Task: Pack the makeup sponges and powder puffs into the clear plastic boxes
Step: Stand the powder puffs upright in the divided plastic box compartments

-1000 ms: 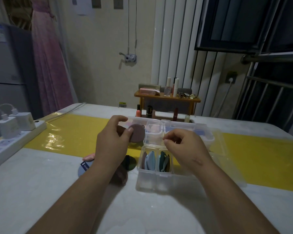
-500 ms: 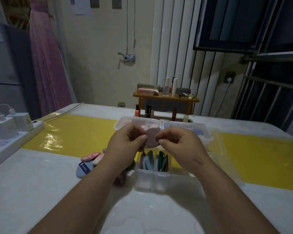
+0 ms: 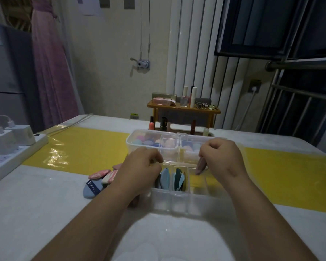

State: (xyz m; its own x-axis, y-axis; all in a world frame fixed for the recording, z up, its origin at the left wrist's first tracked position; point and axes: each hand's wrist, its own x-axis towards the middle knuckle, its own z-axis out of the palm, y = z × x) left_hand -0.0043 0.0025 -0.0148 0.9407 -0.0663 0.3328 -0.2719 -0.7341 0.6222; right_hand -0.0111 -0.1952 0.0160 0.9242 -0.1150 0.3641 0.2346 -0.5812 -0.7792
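The near box (image 3: 179, 202) on the worktop (image 3: 45, 204) holds a blue puff (image 3: 165, 178) and a teal puff (image 3: 178, 178) on edge in its cells. The right hand (image 3: 220, 157) has its grip pinched on a flat mauve puff (image 3: 200, 165), upright over the next cell. The left hand (image 3: 137, 170) curls at the box's left rim; whether its grip holds anything I cannot tell. Loose puffs (image 3: 102, 176) lie to the left. The far box (image 3: 151, 146) holds coloured sponges (image 3: 149, 142).

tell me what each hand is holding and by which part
Right hand pinches the mauve puff by its upper edge, the rest hanging into the near clear box. Whether the left hand holds anything cannot be told.
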